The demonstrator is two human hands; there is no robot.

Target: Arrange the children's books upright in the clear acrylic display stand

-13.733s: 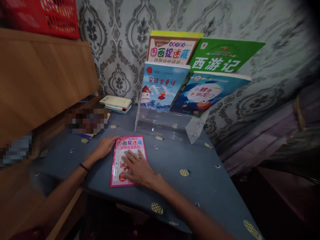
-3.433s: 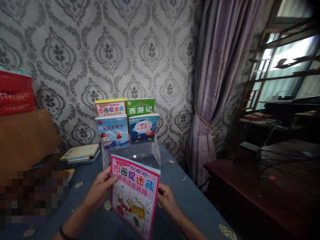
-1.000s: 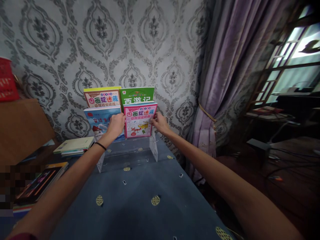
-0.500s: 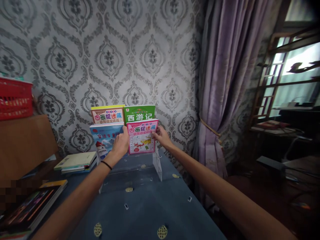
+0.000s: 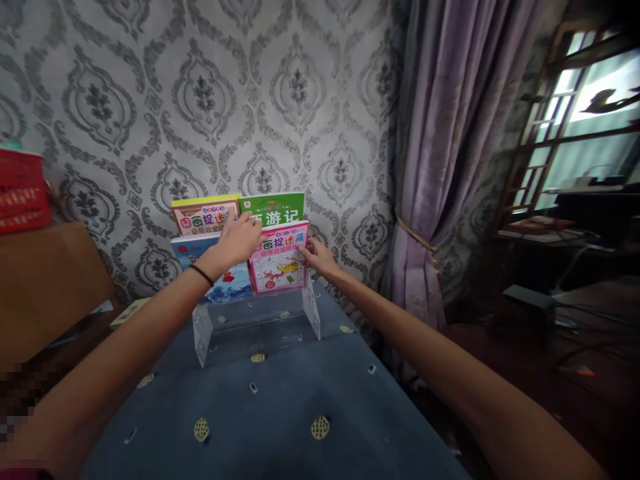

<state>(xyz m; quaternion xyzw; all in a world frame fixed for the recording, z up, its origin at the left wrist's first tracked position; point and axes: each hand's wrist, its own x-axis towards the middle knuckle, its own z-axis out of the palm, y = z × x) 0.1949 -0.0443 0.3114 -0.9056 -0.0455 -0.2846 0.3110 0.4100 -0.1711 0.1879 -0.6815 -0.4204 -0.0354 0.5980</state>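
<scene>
My right hand [image 5: 319,258] pinches the right edge of a pink picture book [image 5: 279,267] in the front row of a clear display stand [image 5: 311,310]. At the pink book's upper left corner is my left hand [image 5: 241,238], fingers apart and touching the top, its fingertips partly in front of the green book behind. Beside the pink book stands a blue storybook [image 5: 235,285], partly covered by my left wrist. Behind these, a brown-and-yellow picture book [image 5: 197,217] and a green book [image 5: 285,208] stand upright in the back row.
The stand rests on a dark blue patterned tablecloth [image 5: 280,420] against a wallpapered wall [image 5: 300,127]. On the left are a cardboard box [image 5: 50,287], a red basket [image 5: 23,193] and a pale book [image 5: 129,312] partly behind my arm. A purple curtain [image 5: 430,167] hangs at right.
My left hand has moved up from the pink book's left side to its top corner. The pink book sits closer against the blue one. The view has shifted slightly.
</scene>
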